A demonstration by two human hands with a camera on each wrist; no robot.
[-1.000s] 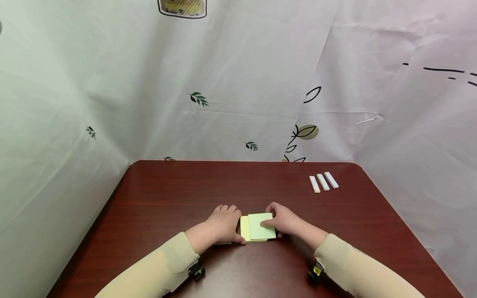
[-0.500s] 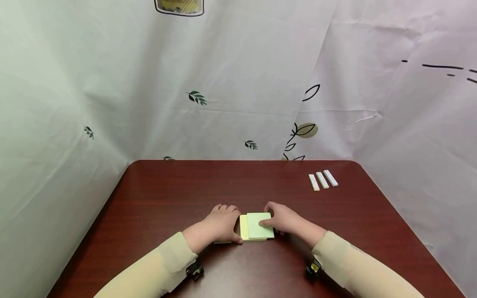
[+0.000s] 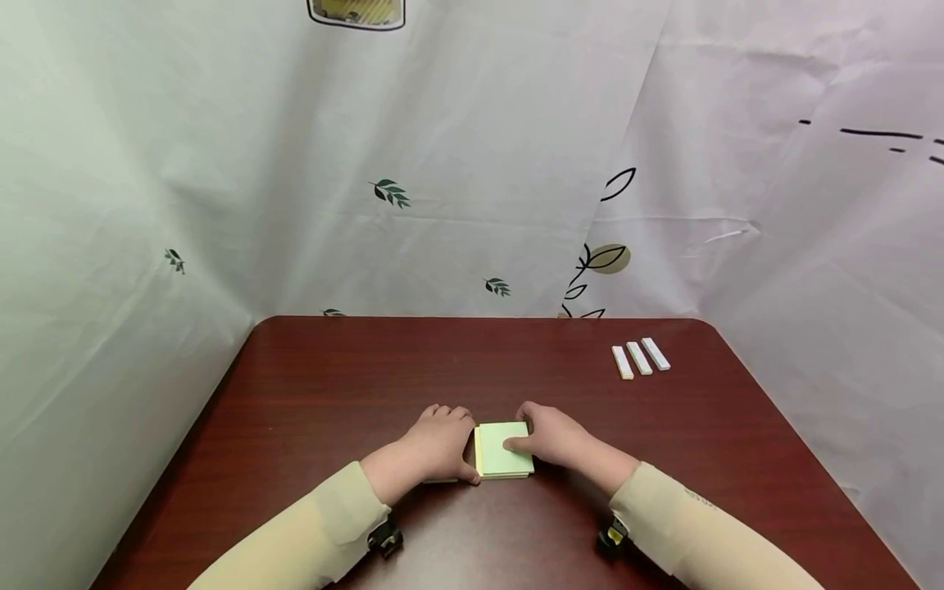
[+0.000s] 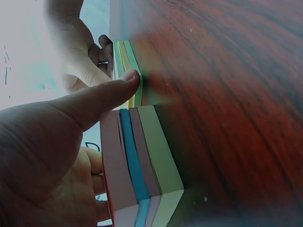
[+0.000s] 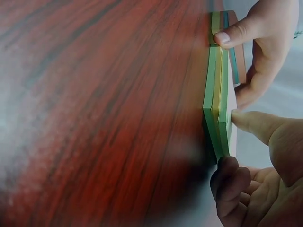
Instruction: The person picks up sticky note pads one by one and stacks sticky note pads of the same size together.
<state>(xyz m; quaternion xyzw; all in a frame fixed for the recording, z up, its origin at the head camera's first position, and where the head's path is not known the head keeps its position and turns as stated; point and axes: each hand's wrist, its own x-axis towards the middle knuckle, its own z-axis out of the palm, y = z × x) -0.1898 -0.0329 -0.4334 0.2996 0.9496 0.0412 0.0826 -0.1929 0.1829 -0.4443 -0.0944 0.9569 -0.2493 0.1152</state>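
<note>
My right hand [image 3: 553,436] pinches a light green sticky note pad [image 3: 505,460], its thumb on the top face and fingers at the right edge. That pad lies over a yellow sticky note pad [image 3: 478,452], whose left strip shows, and a lower green pad [image 5: 210,87]. My left hand [image 3: 438,442] spans the left side of this stack, thumb at the near corner and fingers curving down on the far side. Beneath the left palm is a second stack [image 4: 136,156] of pink, blue and pale yellow-green pads, mostly hidden in the head view.
Three small white bars [image 3: 638,358] lie side by side at the back right of the dark red-brown table [image 3: 354,360]. White printed cloth [image 3: 472,164] hangs behind the table and along both sides.
My right hand has slid the light green pad left, so it now covers more of the yellow pad and lines up closer with the stack. The left hand has stayed nearly still.
</note>
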